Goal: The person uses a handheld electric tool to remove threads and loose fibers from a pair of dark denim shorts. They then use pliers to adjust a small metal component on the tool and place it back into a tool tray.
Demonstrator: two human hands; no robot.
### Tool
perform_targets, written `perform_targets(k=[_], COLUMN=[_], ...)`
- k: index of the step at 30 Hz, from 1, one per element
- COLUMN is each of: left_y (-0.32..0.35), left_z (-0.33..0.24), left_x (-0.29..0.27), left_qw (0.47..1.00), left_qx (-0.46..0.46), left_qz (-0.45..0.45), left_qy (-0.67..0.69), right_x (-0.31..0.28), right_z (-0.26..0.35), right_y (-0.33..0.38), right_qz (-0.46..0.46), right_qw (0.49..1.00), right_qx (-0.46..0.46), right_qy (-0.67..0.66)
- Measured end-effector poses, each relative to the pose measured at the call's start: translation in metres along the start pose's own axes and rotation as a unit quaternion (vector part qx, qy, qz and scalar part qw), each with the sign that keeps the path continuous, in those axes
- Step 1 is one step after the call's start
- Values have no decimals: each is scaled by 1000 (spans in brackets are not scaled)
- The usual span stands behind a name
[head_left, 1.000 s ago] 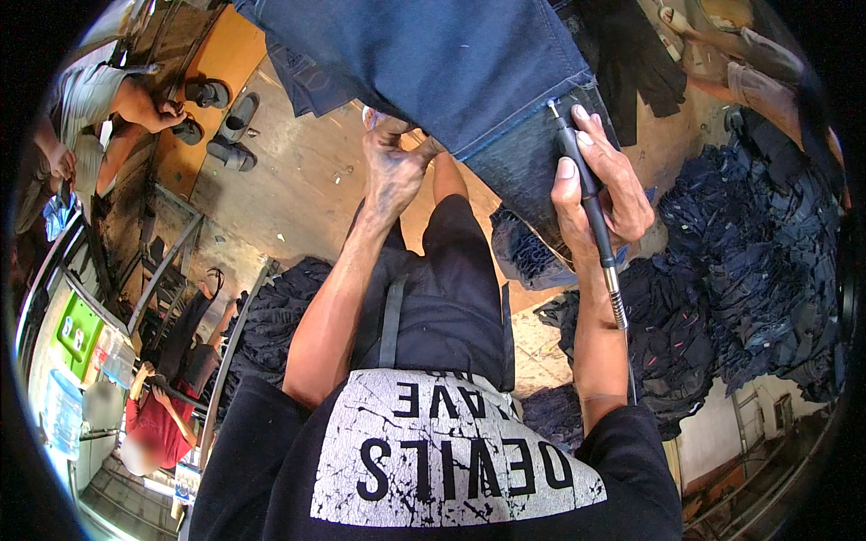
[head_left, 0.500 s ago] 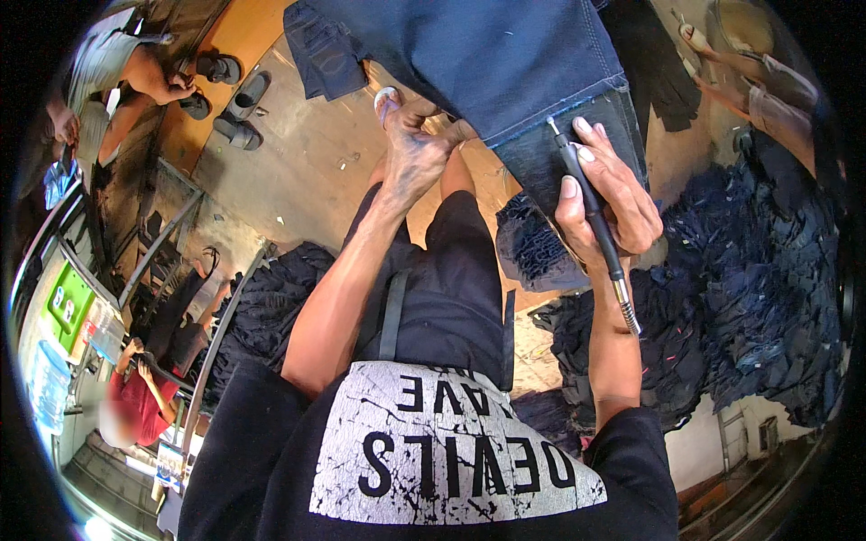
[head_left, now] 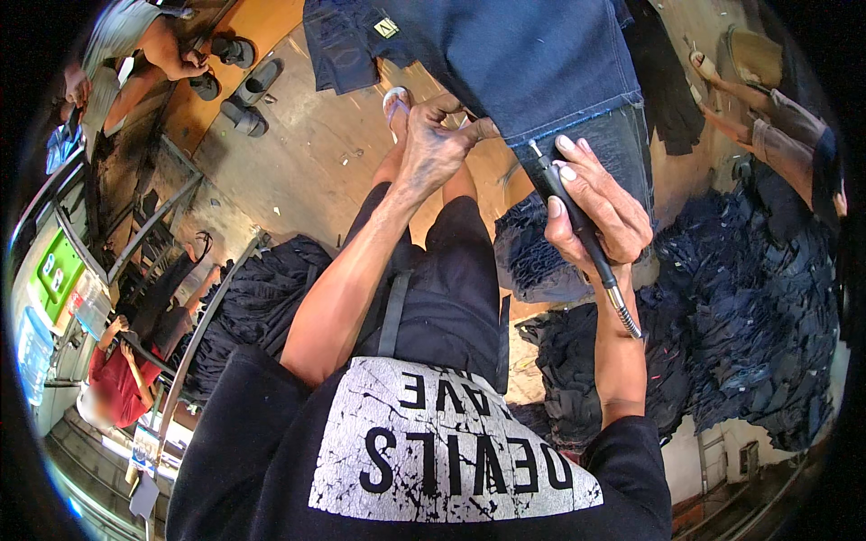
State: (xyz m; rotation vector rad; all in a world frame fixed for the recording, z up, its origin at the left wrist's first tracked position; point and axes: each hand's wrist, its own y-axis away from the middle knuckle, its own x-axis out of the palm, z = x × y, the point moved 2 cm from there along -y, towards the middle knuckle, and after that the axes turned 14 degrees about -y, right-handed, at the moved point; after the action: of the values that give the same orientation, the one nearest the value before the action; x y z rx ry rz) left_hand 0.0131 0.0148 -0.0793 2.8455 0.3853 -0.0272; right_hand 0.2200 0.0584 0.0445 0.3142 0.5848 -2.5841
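A dark blue denim garment [head_left: 532,68] hangs in front of me, with a lighter, frayed blue line running across it near its lower end. At the left edge of that line, my left hand [head_left: 437,149] pinches the cloth between thumb and fingers. My right hand [head_left: 613,203] grips a slim black rotary tool handpiece [head_left: 597,256] like a pen. Its small pale tip lies at the frayed line, close to the left edge; contact is hard to confirm. A spring-like sleeve forms the handpiece's rear end, beside my right wrist.
Heaps of dark denim [head_left: 740,298] lie at the right, and another dark pile [head_left: 257,298] at the left behind a metal rail. Sandals [head_left: 244,117] rest on the floor at upper left. Other people sit at upper left, lower left and upper right.
The handpiece tip has moved left along the frayed line toward the cloth's left edge. The garment and my left hand have shifted slightly right in the view.
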Motion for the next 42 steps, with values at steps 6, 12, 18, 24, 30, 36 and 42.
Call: perform_targets(k=[6,12,18,24,30,36,42], left_y=[0,-2,-2,7,-43,-214,-209], left_z=[0,5,5,-23,-103,-114,-90], left_x=[-5,-3,-14,-44,-174,-171,-147], left_qw=[997,994,989,973,970,993,991], left_qx=[-49,-55,-37,-15,-150,-110,-87], left_qz=[20,32,15,138,-2,-5,96], left_qy=[-60,-90,-145,-186,-189,-37,-41], right_x=[4,0,-1,-26,-30,44,34], right_z=[-2,-2,-3,-7,21,17,15], right_y=[0,-2,6,9,11,-59,-39], right_qz=[29,19,-34,-375,-439,-295,-428], right_qw=[999,1000,999,920,889,928,854], right_qx=[-19,-17,-6,110,132,152,267], right_qy=[-13,-9,11,-19,-11,170,127])
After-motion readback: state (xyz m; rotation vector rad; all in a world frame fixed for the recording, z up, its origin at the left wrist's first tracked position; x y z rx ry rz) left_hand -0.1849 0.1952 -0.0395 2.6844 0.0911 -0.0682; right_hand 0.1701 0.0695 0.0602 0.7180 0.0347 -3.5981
